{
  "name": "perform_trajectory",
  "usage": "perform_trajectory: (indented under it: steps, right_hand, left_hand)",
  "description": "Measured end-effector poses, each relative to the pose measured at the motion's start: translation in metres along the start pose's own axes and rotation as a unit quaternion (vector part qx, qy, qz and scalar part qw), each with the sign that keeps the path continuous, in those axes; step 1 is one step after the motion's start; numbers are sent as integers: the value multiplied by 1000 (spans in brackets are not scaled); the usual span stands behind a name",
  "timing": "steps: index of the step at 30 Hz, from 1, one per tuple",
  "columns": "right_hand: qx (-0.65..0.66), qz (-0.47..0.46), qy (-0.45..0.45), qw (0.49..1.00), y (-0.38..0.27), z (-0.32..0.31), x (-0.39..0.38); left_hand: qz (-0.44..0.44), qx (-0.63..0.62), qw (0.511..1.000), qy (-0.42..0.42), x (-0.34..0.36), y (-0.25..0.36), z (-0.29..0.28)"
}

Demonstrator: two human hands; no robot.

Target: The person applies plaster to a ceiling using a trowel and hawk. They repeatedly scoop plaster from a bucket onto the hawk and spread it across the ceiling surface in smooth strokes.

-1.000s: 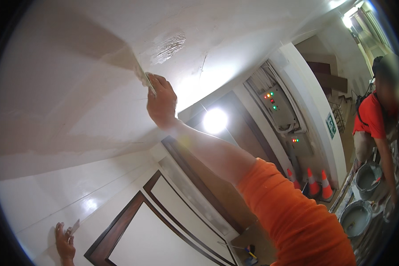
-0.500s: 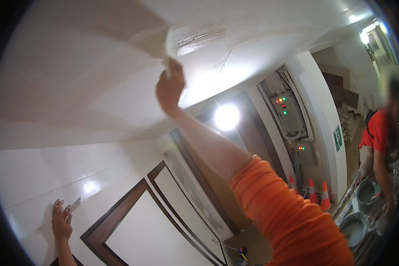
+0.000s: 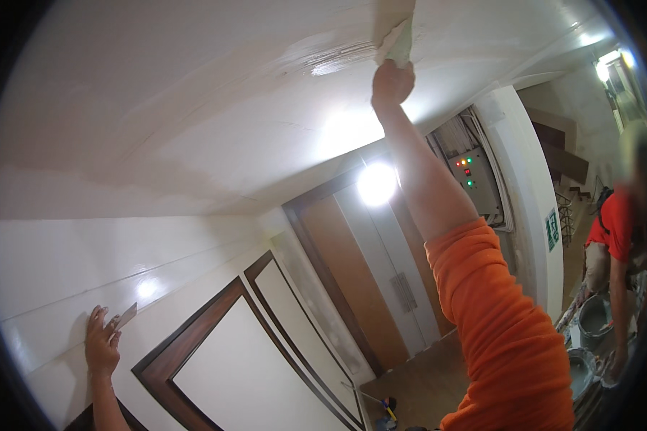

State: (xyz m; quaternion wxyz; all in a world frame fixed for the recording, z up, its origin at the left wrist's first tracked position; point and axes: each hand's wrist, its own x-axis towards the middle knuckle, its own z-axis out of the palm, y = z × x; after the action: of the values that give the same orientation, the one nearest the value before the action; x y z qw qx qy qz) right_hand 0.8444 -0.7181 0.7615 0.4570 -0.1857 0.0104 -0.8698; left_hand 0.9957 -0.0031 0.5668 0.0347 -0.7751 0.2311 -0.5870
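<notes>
Overhead, my right hand (image 3: pixel 393 85) is closed on a putty knife (image 3: pixel 402 47) whose wide blade carries pale filler and lies against the white ceiling (image 3: pixel 158 93). Its handle is mostly hidden in my fist. Left of the blade, a patch of wet, streaky filler (image 3: pixel 331 60) shines on the ceiling. Low on the left, my left hand (image 3: pixel 103 348) leans on the white wall (image 3: pixel 57 248), fingers partly raised. A small scraper with a thin metal blade (image 3: pixel 128 314) sticks out between its thumb and fingers.
Dark-framed wall panels (image 3: pixel 187 345) are beside my left hand. A bright lamp (image 3: pixel 377 184) glares before a door (image 3: pixel 349 266). At right are an electrical box (image 3: pixel 474 176) with lit indicators, a co-worker in a red shirt (image 3: pixel 615 223) bending down, and buckets (image 3: pixel 594 316).
My right hand has swept the putty knife to the right across the ceiling, past the streaky patch. My left hand stays on the wall with its scraper. The view has shifted slightly.
</notes>
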Motion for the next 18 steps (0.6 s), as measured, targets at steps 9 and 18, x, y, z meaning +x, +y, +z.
perform_trajectory:
  steps: [9,18]
  right_hand:
    - [61,-139,-119,981,-33,48,-245]
    - [26,20,9,999,64,-16,-14]
  left_hand:
    - [-8,-5,1000,-7,-4,-11,14]
    - [12,8,1000,19,0,-9,3]
